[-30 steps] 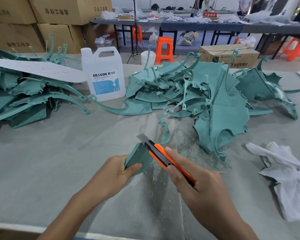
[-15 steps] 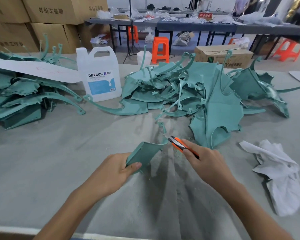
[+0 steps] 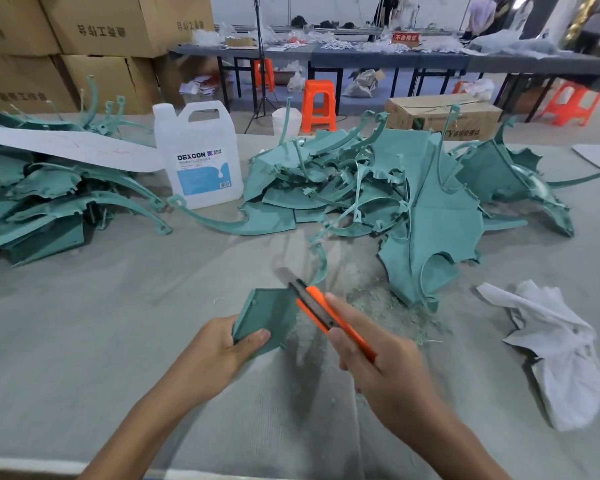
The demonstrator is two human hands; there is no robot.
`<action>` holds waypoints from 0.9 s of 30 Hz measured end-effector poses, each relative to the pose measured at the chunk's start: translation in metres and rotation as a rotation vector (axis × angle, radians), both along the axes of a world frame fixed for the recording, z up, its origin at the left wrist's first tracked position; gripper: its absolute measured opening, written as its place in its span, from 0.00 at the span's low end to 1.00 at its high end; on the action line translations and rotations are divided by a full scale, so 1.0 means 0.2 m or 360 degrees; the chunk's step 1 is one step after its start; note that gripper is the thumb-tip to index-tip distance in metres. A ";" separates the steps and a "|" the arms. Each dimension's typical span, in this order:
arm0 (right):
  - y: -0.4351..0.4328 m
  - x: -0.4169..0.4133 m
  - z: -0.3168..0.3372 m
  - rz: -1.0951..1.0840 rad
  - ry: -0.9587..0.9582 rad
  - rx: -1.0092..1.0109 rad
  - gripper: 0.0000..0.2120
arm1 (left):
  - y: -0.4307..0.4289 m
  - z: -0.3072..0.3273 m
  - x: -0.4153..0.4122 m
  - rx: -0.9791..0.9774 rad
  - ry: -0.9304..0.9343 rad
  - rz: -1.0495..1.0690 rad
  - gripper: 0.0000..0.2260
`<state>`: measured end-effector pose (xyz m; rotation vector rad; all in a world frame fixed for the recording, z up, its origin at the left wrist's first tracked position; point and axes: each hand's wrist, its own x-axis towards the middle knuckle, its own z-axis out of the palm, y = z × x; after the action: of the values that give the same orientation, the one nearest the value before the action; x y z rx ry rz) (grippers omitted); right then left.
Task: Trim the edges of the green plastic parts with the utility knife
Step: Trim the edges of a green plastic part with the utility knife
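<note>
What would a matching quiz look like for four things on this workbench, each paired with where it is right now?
Things:
1. utility knife
2. white rag
3. DEXCON jug
4. green plastic part

Places:
A. lying crumpled on the right side of the table
B. gripped by the left hand
C. standing upright, just left of the big green heap
D. gripped by the right hand

Pairs: 1-D, 2-A, 3-C, 4-B
</note>
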<state>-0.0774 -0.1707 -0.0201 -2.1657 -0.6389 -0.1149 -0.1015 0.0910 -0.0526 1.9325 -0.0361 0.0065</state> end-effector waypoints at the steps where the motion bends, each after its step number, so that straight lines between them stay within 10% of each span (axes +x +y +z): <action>1: 0.01 0.00 -0.01 0.0033 -0.0007 -0.0006 0.19 | 0.00 0.00 0.00 -0.0024 0.0004 0.0001 0.12; 13: -0.07 0.39 -0.20 -0.0422 0.0154 -0.0357 0.19 | 0.03 -0.01 -0.02 -0.0277 0.0148 0.0182 0.08; 19: -0.06 0.24 -0.10 -0.0039 0.0160 0.0098 0.19 | 0.06 -0.01 -0.03 -0.0504 0.0237 0.0171 0.13; 27: -0.03 0.28 -0.10 0.0303 0.0265 -0.0179 0.19 | 0.19 -0.07 -0.12 -0.0913 0.0499 0.0110 0.13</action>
<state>-0.0214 -0.1766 -0.0404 -2.1811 -0.7656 0.2053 -0.1252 0.1283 -0.0673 1.3427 0.2199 -0.2176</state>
